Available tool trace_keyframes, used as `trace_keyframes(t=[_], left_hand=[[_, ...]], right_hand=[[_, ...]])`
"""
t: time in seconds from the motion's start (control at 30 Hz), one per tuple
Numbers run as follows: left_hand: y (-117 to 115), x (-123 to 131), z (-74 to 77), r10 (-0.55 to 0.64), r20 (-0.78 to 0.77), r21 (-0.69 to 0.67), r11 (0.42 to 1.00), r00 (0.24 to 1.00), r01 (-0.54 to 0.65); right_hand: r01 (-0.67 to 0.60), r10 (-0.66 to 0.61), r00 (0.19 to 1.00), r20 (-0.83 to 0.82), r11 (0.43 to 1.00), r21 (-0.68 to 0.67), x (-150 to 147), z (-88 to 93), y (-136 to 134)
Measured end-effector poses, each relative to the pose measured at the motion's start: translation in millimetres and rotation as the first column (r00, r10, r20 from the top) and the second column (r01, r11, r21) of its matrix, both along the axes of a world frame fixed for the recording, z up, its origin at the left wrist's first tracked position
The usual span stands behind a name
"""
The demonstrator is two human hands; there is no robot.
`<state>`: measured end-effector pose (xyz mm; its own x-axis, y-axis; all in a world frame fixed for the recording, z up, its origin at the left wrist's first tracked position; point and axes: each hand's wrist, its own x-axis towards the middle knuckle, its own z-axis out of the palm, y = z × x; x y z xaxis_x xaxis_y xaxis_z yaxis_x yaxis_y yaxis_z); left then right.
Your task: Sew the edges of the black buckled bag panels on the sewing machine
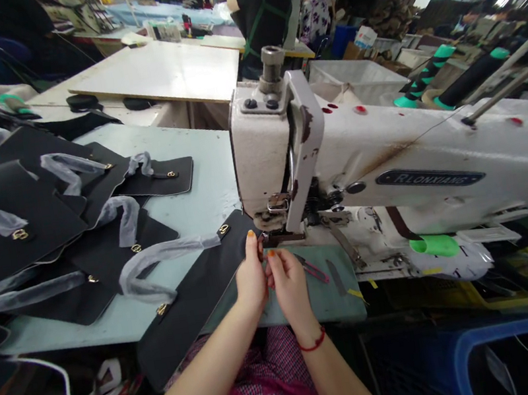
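Note:
A long black leather-like panel (205, 270) lies slantwise on the sewing machine's bed, its lower end hanging over the front edge. On it is a strap in cloudy plastic wrap (153, 258) with gold-coloured fittings at both ends. My left hand (250, 276) is closed beside the panel's right edge, thumb up, just below the head of the sewing machine (271, 149). Close against it, my right hand (288, 280) has its fingertips pinched together. What the fingers hold is too small and hidden to name. Pink-handled thread snips (314, 269) lie right of my right hand.
More black panels (20, 209) with wrapped straps are heaped at the left. Behind stands a white-topped table (168, 69), with a person in a dark top (265, 14) beyond. Thread cones (470, 78) rise at the right; a blue crate (467, 339) is lower right.

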<state>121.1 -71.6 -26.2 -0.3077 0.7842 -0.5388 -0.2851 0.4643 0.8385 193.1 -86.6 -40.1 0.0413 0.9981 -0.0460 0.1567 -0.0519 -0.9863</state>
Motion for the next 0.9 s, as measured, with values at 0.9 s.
trace_keyframes(t=[0.9], left_hand=[[108,-94,68.8,-0.869,-0.274,0.213,0.364,0.413,0.907]], right_hand=[[-0.031,0.032,0.999,0.020,0.997,-0.070,-47,-4.6,33]])
